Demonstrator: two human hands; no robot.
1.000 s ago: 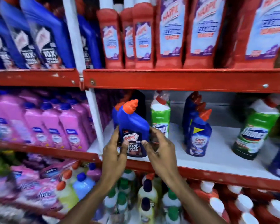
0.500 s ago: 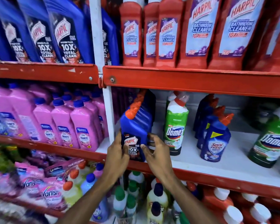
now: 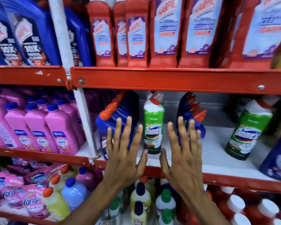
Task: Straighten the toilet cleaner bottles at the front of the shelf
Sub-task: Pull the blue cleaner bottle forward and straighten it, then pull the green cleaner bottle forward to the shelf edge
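A green Domex toilet cleaner bottle [image 3: 153, 127] stands upright on the white middle shelf [image 3: 217, 153], between my two hands. My left hand [image 3: 125, 153] is spread open in front of a blue Harpic bottle [image 3: 110, 120] with an orange cap, at the shelf's left end. To the right of the Domex bottle, my right hand [image 3: 183, 153] is spread open, partly covering a row of blue Sani Fresh bottles [image 3: 196, 117]. Neither hand holds anything. A second Domex bottle [image 3: 248, 133] leans further right.
The red shelf lip [image 3: 234, 182] runs under my hands. Red Harpic bathroom cleaner bottles [image 3: 136, 34] fill the shelf above. Pink bottles [image 3: 39, 130] stand in the left bay behind a white upright post [image 3: 84, 120]. Mixed bottles [image 3: 141, 202] crowd the shelf below.
Both hands have let go of the blue Harpic bottle and shifted right, fingers spread, on either side of the green Domex bottle. The Harpic bottle now stands at the shelf front.
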